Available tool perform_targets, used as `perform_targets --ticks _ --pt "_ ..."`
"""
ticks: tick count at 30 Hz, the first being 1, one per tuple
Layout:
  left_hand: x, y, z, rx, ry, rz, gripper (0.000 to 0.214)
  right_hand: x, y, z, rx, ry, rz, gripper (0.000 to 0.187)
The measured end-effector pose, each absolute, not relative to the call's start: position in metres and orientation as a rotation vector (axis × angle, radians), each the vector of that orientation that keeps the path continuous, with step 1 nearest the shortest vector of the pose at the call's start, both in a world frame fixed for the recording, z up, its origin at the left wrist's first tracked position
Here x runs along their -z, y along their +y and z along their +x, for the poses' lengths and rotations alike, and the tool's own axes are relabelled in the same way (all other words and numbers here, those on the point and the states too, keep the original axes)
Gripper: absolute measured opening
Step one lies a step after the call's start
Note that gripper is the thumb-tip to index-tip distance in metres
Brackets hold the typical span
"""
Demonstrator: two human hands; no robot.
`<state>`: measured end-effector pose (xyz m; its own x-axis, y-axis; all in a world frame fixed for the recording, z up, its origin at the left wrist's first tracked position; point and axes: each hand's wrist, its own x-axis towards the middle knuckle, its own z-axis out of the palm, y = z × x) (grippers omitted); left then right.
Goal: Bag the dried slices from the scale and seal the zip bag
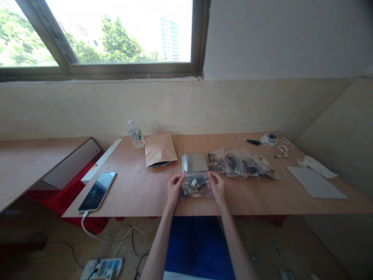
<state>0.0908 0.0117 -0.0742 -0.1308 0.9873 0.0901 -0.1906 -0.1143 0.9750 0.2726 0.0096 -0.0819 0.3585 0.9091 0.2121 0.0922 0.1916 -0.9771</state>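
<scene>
**Inspector:** State the position of the bag and the grip on it.

**Operator:** The small clear zip bag (196, 186) lay flat on the wooden table (140, 190), near its front edge and just in front of the metal scale (194, 162). It held dark, mixed pieces that I could not identify. My left hand (174, 189) pinched the bag's upper left corner, fingers closed on the plastic. My right hand (218, 187) pinched the upper right corner in the same way. Both thumbs sat at the seal line.

**Inspector:** List the adjacent items.

**Operator:** A row of filled zip bags (243, 165) lay overlapping to the right of the scale. A brown paper envelope (159, 149) lay to the scale's left, with a dark object showing at its open end. A water bottle (135, 133) stood upright behind the envelope, near the wall. A phone (97, 191) lay at the table's left front corner, its cable hanging off the edge. A green-handled screwdriver (249, 141) and a roll of tape (269, 139) lay at the far right rear, well apart from my hands. A white sheet (316, 182) lay at the right end.
</scene>
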Motion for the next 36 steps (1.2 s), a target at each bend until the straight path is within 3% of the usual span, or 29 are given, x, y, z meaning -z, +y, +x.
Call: perform_targets --ticks 16,25,36 --pt "0.074 0.0098 0.0916 -1.521 1.19 1.079 0.023 0.0825 0.0085 0.27 -0.791 -1.006 -1.236 0.032" --pt "0.0727 0.0051 0.0864 -1.443 1.432 1.39 0.02 0.083 0.0076 0.2713 -0.77 -1.03 -1.269 0.028" --pt "0.0659 0.0062 0.0861 -1.43 1.35 1.276 0.025 0.0808 0.006 0.2711 -0.791 -1.005 -1.254 0.029"
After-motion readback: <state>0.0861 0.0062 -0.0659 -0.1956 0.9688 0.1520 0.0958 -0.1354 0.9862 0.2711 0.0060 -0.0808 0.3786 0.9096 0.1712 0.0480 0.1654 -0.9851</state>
